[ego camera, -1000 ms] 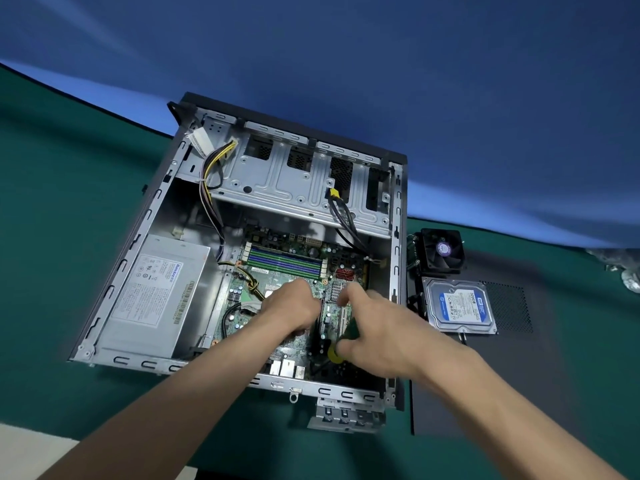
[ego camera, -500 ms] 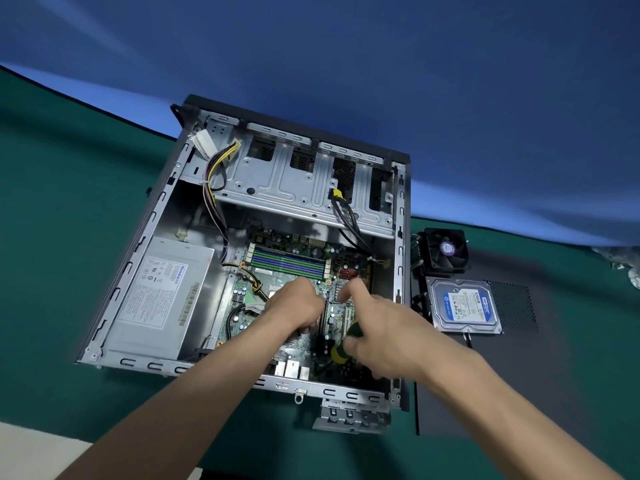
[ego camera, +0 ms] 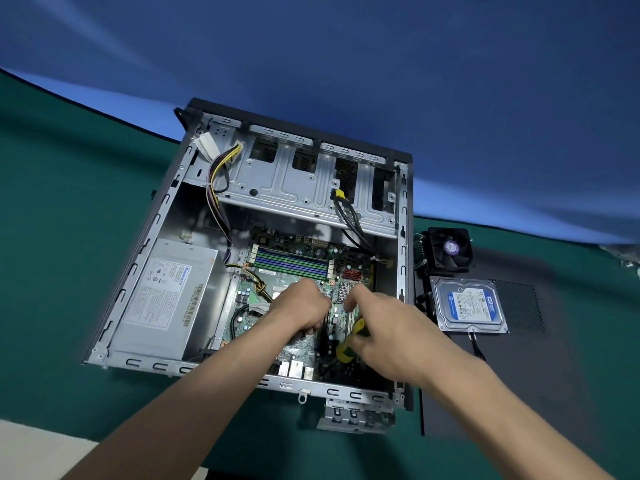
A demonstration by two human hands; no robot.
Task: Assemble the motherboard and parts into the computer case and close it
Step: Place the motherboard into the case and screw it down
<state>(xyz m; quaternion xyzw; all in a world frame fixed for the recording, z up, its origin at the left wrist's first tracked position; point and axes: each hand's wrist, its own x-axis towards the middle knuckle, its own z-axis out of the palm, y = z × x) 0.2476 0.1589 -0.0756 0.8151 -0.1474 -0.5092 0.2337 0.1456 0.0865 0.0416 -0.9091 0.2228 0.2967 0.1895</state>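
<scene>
The motherboard (ego camera: pixel 294 289) is seated in the floor of the open computer case (ego camera: pixel 401 258), just beside the power supply (ego camera: pixel 166 299) on its left. Both hands are held over the board's near half. The left hand (ego camera: pixel 298 310) is placed knuckles-up with its fingers curled down onto the board; whether anything is gripped beneath it cannot be told. The right hand (ego camera: pixel 384 327) is closed round a yellow-and-black screwdriver (ego camera: pixel 349 344), of which only the handle is shown. The handle's long axis is directed away from the person and slightly left, toward the spot between the two hands, so the tip is judged to lie just ahead of the right thumb, close to the left fingertips. The right hand is thus the nearer one for driving a board screw; the tip itself is hidden.

To the right of the case, a cooler fan (ego camera: pixel 448 251) and a hard drive (ego camera: pixel 469 304) are laid on the dark side panel (ego camera: pixel 519 375). "320GB" is legible on the drive's blue label. The power supply label print is too small to be read.
</scene>
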